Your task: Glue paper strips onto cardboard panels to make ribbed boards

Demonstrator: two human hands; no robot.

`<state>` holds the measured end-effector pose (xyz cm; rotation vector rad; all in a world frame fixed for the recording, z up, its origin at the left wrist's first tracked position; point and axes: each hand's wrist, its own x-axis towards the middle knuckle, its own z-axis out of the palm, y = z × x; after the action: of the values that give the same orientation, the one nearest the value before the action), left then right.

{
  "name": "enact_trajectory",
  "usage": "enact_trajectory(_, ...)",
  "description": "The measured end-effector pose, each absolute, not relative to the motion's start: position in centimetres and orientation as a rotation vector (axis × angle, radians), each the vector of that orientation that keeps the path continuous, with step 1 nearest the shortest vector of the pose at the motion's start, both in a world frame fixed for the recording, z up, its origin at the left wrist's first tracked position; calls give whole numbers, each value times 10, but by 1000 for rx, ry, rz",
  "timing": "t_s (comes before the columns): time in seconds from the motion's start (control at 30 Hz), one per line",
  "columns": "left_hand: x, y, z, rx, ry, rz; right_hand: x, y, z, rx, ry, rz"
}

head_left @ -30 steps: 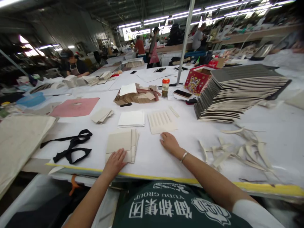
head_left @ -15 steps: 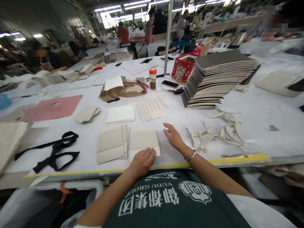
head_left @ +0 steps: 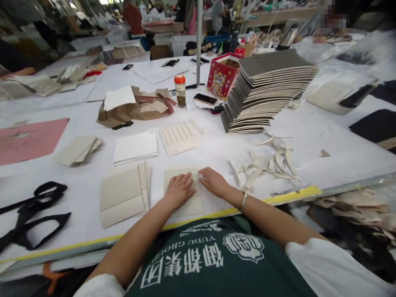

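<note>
A beige two-part panel [head_left: 192, 206] lies flat near the table's front edge, its lower section paler than the upper. My left hand [head_left: 181, 189] rests palm down across it with the fingers stretched out. At the panel's right edge, my right hand [head_left: 216, 182] has its thumb and fingertips closed in on the border, seemingly pinching it. A stack of similar beige panels [head_left: 122, 192] is fanned out to the left. Just beyond are some white sheets [head_left: 135, 147] and a pale card with raised strips [head_left: 179, 138].
Cream offcut strips [head_left: 275, 161] are scattered right of my hands. Behind them leans a tall stack of grey boards [head_left: 269, 90]. A red box [head_left: 221, 78], a lidded drink bottle [head_left: 180, 93] and a metal pole [head_left: 199, 45] stand farther back. Black straps [head_left: 37, 206] lie at left.
My right hand has come down from above the table to the panel's right edge. My left hand has slid up from the panel's lower section toward its middle. The view has shifted right.
</note>
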<state>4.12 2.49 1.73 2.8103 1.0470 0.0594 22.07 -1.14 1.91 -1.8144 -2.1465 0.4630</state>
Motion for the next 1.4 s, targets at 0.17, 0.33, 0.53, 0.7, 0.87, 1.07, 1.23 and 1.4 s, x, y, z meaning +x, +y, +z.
enact_trajectory(0.17, 58, 44, 33, 2834, 942, -158, 236, 52, 23, -1828, -2247, 651)
enact_trajectory(0.33, 69, 53, 37, 2863, 893, -369, 234, 85, 38, -1881, -2540, 844)
enact_trajectory(0.53, 72, 54, 36, 2838, 966, -387, 225, 72, 51, -1800, -2712, 904)
enact_trajectory(0.7, 61, 47, 33, 2850, 948, -292, 228, 56, 38, -1850, -2363, 581)
enact_trajectory(0.87, 55, 42, 29, 2809, 935, -231, 216, 0, 44, -1783, -2265, 873)
enact_trajectory(1.07, 47, 40, 24, 2751, 904, -210, 235, -96, 76, -1495, -2075, 1442)
enact_trajectory(1.23, 35, 29, 17, 2743, 925, -147, 297, -40, 88, -2170, -1770, 423)
enact_trajectory(1.4, 50, 44, 27, 2709, 1032, -140, 265, 23, 68, -2144, -1922, 272)
